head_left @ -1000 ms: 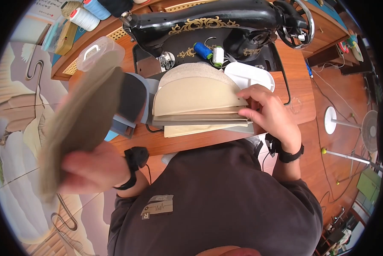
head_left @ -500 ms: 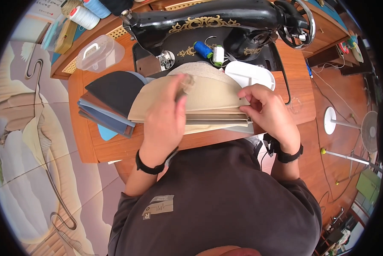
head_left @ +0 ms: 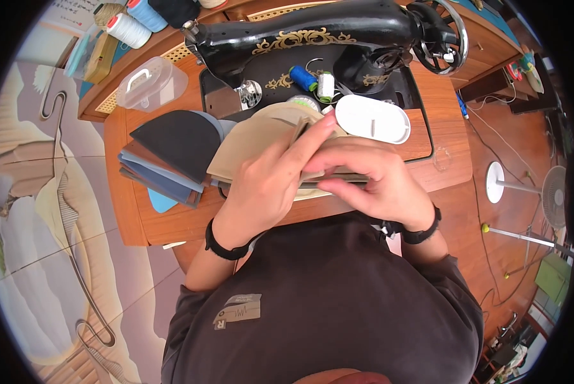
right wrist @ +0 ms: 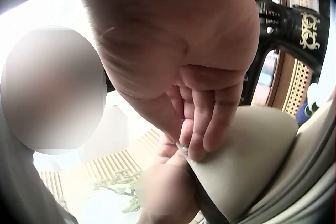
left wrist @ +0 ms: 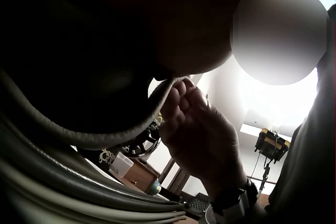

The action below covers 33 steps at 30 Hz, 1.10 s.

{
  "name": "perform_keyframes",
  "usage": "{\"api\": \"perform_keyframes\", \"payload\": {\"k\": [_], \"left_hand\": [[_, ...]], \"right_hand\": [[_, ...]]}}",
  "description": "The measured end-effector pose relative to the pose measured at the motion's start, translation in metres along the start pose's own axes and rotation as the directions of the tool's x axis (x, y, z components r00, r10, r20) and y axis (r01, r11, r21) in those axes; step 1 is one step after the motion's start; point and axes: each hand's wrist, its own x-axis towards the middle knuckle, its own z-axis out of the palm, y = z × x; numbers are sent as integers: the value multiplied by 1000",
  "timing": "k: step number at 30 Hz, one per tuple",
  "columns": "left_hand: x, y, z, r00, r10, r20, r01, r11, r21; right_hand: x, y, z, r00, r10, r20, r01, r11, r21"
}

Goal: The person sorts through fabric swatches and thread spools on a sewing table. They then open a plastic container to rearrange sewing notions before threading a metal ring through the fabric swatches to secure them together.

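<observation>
A stack of half-round fabric pieces (head_left: 242,150), beige and olive-brown, lies in front of the sewing machine. My left hand (head_left: 264,185) reaches over the stack and grips a bent piece, its index finger stretched toward the upper right. From the right, my right hand (head_left: 379,173) meets it and pinches the pieces' edge between thumb and fingers. The right wrist view shows those fingers on the tip of a smooth beige piece (right wrist: 252,155). A curved piece edge (left wrist: 100,139) bows below my left hand, which is mostly in shadow in its own wrist view.
Dark and blue half-round pieces (head_left: 178,144) lie to the left. Behind stand the black sewing machine (head_left: 312,35), blue (head_left: 303,78) and white (head_left: 326,86) thread spools, and a white tray (head_left: 373,118). A clear plastic box (head_left: 152,83) sits at the back left.
My left hand swung an olive-brown piece from the left over the stack, then moved right to meet my right hand. My right hand shifted left along the stack.
</observation>
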Motion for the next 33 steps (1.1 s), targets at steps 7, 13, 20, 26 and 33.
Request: {"api": "perform_keyframes", "payload": {"k": [7,13,20,26,33], "left_hand": [[-18,1,-16,999,-35,0,35,992,-119],[-26,-10,-6,974,-223,25,222,944,-242],[-21,-13,0,930,-367,-39,277,764,-583],[-24,-15,1,889,-453,-66,294,675,-677],[-28,-21,1,900,-433,-37,300,680,-670]], "right_hand": [[14,4,21,999,-4,-49,16,972,233],[26,11,-11,981,161,-110,-152,985,84],[55,45,-27,989,150,11,-91,655,-750],[73,71,-17,975,207,86,-7,409,-912],[83,67,-13,943,312,112,6,323,-946]]}}
